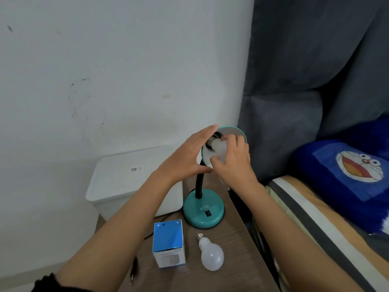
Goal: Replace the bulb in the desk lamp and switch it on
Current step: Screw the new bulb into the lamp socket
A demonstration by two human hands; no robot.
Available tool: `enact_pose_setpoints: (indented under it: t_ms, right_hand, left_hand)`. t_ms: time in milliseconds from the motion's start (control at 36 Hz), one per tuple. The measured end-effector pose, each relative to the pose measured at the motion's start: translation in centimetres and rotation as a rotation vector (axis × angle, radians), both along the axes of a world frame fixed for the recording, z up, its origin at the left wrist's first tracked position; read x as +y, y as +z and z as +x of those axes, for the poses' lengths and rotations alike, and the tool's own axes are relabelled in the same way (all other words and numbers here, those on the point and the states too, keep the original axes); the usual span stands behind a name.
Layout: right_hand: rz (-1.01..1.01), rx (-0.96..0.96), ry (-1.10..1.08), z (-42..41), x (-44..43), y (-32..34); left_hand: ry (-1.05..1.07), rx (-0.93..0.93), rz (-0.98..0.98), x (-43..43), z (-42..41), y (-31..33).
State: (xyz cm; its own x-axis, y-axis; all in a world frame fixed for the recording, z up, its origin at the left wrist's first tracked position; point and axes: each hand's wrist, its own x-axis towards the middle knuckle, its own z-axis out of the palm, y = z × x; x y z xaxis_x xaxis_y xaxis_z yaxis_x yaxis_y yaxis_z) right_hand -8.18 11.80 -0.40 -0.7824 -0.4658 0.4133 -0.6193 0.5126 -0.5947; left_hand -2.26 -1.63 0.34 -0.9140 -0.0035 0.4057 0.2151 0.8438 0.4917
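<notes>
A teal desk lamp stands on a wooden bedside table, its round base [203,209] carrying a black rocker switch [208,213]. The shade [240,133] is tilted up toward me. My right hand [231,161] grips a white bulb [219,147] whose metal screw end sits at the socket inside the shade. My left hand [189,153] cups the left side of the shade, fingers spread along its rim. A second white bulb [211,255] lies on the table in front of the base, beside a blue and white bulb box [168,243].
A white plastic bin [126,180] stands left of the table against the wall. A black cord and plug [133,270] lie at the table's left front. A bed with a blue cartoon pillow [347,171] and a grey curtain [294,81] fill the right.
</notes>
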Motion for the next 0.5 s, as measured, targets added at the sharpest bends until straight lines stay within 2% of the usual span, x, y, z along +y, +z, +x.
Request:
enact_pose_setpoints:
  t_ms: [500]
  right_hand:
    - [-0.019, 0.096, -0.033, 0.1, 0.4, 1.3]
  left_hand:
    - [-0.017, -0.030, 0.001, -0.3, 0.2, 0.2]
